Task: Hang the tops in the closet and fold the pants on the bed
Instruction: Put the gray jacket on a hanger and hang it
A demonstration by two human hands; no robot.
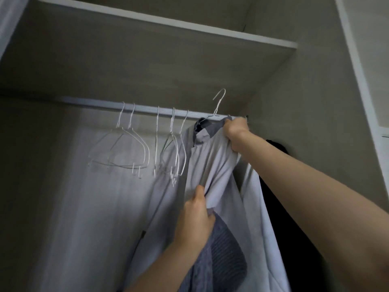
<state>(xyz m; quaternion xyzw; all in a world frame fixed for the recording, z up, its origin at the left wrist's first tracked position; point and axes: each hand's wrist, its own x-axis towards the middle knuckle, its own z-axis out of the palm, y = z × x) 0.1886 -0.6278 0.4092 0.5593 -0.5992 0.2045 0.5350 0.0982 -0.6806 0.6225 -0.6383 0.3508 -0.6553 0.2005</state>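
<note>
So it's the inside of a closet, beige-ish walls, with a white-edged shelf [168, 24] overhead and a pale rail [147, 110] running across just under it. The back of the closet below looks like light streaky panelling, pretty dim.

The person's right hand [235, 133] is reaching up near the right end of the rail, fingers clenched around the shoulder/collar area of a light grey top [212, 165], bunching the fabric. The hook of a white wire hanger [219, 102] sticks up just left of those fingers, above the rail and not on it. The left hand [195, 216] is lower down, fingers and thumb pinching a fold of the same top around mid-chest. The top hangs down between both hands, with darker ribbed grey fabric showing just below the left fingers.

Off to the left of both hands, a handful of empty hangers [134, 144] dangle on the rail. Just behind the right forearm there's a dark garment [280, 186] hanging, mostly hidden by the arm and the grey top.
</note>
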